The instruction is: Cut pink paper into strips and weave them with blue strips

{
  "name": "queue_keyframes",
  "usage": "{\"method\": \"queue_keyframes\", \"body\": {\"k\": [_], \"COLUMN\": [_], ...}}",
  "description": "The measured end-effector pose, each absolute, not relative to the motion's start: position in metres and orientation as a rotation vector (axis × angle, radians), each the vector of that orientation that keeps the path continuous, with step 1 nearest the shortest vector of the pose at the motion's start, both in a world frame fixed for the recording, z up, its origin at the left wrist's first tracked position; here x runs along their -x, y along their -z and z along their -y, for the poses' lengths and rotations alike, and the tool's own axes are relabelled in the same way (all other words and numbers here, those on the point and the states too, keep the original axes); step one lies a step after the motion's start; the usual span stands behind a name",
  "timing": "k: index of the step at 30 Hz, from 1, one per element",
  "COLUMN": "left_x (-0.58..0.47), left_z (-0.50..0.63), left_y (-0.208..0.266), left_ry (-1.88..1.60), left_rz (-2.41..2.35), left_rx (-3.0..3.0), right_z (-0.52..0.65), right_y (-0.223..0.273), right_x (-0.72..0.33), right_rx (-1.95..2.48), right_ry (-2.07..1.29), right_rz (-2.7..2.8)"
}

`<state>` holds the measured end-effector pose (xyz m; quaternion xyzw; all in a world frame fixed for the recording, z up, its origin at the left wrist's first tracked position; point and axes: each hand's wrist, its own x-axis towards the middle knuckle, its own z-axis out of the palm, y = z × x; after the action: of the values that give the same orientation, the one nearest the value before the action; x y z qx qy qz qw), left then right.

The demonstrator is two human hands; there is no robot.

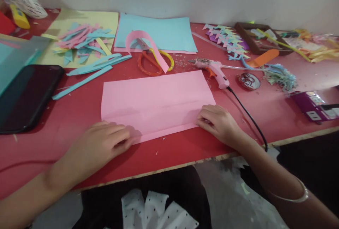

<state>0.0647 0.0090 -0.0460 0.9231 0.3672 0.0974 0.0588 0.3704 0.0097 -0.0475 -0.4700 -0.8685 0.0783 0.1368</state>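
A pink sheet of paper lies on the red table with a narrow fold along its near edge. At its near left corner, my left hand is closed, fingers and thumb pinching the folded edge. My right hand grips the near right corner the same way. Just beyond the sheet, scissors with orange and yellow handles lie under a curled pink paper strip. To the right of them rests a pink glue gun, its black cord running toward the table's front edge.
A black phone and blue paper strips lie left. Behind are cut strips on a yellow sheet and blue sheets. Rightward sit a brown tray, a round tin and a purple box.
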Motion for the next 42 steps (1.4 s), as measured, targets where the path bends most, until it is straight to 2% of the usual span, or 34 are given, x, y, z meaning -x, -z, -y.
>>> {"method": "queue_keyframes", "body": {"k": [7,16,31,37,42], "left_x": [-0.037,-0.03,-0.024,-0.03,-0.038], "left_z": [0.004,0.007,0.009,0.012,0.014], "left_y": [0.055,0.049,0.055,0.055,0.052], "left_ry": [-0.243,-0.121,-0.388,-0.582,-0.674], "left_rz": [-1.367,-1.377,-1.388,-1.263,-1.217], "left_rx": [-2.696,-2.682,-2.506,-2.577,-2.566], "right_z": [-0.009,-0.009,-0.009,0.004,0.01], "right_y": [0.049,0.049,0.048,0.039,0.035], "right_x": [-0.37,-0.369,-0.369,-0.349,-0.295], "right_rx": [1.379,1.348,1.362,1.424,1.26], "right_ry": [-0.224,-0.189,-0.152,-0.037,-0.244], "right_rz": [2.498,2.507,2.528,2.523,2.66]}}
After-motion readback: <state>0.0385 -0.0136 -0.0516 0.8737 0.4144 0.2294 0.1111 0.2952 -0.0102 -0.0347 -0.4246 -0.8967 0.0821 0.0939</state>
